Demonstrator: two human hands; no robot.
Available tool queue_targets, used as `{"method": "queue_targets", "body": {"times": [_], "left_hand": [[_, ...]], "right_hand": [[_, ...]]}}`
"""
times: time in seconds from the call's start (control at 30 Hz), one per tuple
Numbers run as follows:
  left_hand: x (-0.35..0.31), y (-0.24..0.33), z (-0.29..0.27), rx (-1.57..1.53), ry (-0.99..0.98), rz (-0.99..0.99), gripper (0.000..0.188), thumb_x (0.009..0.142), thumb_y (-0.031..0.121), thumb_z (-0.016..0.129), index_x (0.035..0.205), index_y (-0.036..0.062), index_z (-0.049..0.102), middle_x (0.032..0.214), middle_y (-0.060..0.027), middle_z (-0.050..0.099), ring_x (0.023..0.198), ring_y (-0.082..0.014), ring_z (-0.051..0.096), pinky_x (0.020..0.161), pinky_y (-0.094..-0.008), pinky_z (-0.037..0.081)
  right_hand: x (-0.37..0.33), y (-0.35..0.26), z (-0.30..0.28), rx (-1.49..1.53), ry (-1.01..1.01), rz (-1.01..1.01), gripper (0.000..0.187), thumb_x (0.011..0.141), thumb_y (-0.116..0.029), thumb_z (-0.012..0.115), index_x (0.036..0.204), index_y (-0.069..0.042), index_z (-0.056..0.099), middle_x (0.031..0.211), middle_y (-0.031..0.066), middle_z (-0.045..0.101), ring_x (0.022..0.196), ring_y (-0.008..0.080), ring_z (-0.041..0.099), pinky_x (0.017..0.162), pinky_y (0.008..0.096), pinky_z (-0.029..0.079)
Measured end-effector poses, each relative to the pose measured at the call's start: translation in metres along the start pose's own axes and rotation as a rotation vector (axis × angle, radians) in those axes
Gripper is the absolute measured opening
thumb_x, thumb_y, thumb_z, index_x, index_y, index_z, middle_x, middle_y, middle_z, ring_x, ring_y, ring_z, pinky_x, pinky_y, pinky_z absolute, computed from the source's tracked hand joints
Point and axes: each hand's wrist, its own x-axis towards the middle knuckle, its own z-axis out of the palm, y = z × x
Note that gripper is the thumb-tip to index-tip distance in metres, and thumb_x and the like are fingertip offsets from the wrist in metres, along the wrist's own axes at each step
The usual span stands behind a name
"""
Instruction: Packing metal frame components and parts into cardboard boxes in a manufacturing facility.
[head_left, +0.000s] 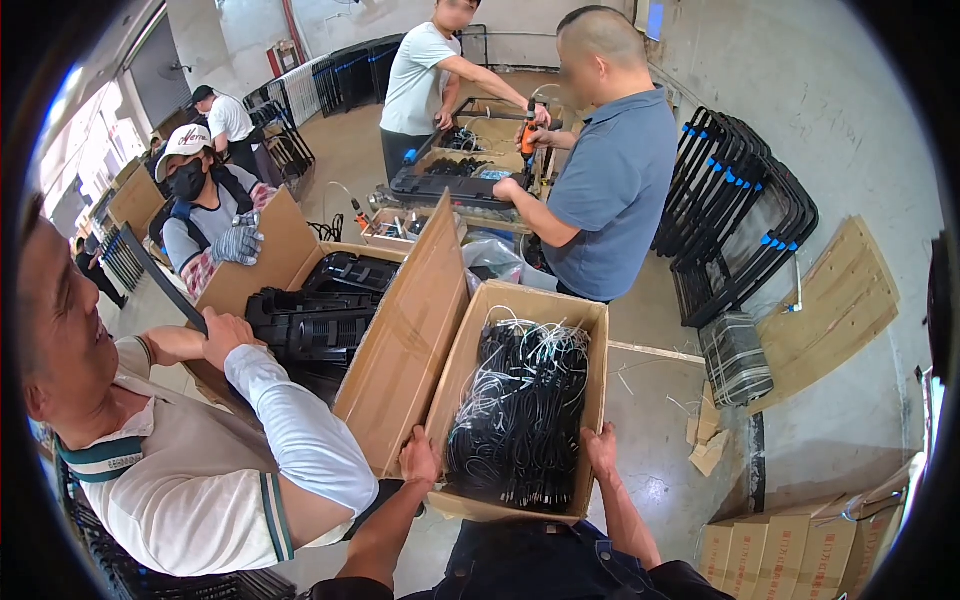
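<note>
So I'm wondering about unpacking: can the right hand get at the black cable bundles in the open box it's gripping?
Probably yes. The right hand grips the near right rim of the cardboard box, whose top is open; the black cable bundles lie uncovered right beside it.

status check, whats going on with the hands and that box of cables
Left hand and right hand grip near corners of open cardboard box. Black cable bundles inside. Co-worker's arm close at left.
</note>
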Motion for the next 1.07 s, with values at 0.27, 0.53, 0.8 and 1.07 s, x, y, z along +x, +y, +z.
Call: {"method": "queue_targets", "body": {"times": [0.27, 0.53, 0.8, 1.07], "left_hand": [[0.000, 0.004, -0.001, 0.023, 0.018, 0.027, 0.029, 0.094, 0.021, 0.064, 0.110, 0.0027, 0.049, 0.104, -0.0288, 0.070, 0.092, -0.0503, 0.069, 0.082, -0.0600, 0.054], [0.001, -0.001, 0.003, -0.053, 0.022, 0.002, 0.031, 0.093, 0.022, 0.065, 0.110, 0.0016, 0.050, 0.100, -0.0311, 0.070, 0.096, -0.0517, 0.067, 0.085, -0.0610, 0.052], [0.003, 0.004, 0.000, -0.022, 0.021, 0.035, 0.029, 0.094, 0.021, 0.063, 0.111, 0.0026, 0.048, 0.102, -0.0292, 0.070, 0.092, -0.0508, 0.068, 0.082, -0.0614, 0.053], [-0.002, 0.006, -0.007, 0.018, -0.003, -0.056, 0.044, 0.089, 0.022, 0.072, 0.124, 0.0044, 0.050, 0.121, -0.0330, 0.067, 0.113, -0.0518, 0.064, 0.101, -0.0583, 0.049]], "right_hand": [[0.002, 0.005, -0.002, 0.001, -0.008, 0.015, 0.039, 0.085, -0.020, 0.071, 0.114, 0.005, 0.063, 0.091, 0.0140, 0.071, 0.081, 0.0215, 0.066, 0.073, 0.0373, 0.053], [-0.001, 0.000, -0.005, -0.026, -0.017, 0.005, 0.039, 0.086, -0.021, 0.071, 0.113, 0.006, 0.063, 0.091, 0.0152, 0.071, 0.082, 0.0231, 0.066, 0.074, 0.0392, 0.054], [0.003, -0.005, -0.006, -0.022, -0.046, 0.048, 0.052, 0.085, -0.028, 0.071, 0.125, 0.005, 0.062, 0.106, 0.0278, 0.073, 0.103, 0.0398, 0.072, 0.089, 0.0464, 0.054], [0.005, -0.011, 0.010, 0.018, -0.102, 0.119, 0.062, 0.086, -0.030, 0.072, 0.137, 0.003, 0.058, 0.119, 0.0269, 0.072, 0.114, 0.0395, 0.069, 0.100, 0.0432, 0.051]]}}
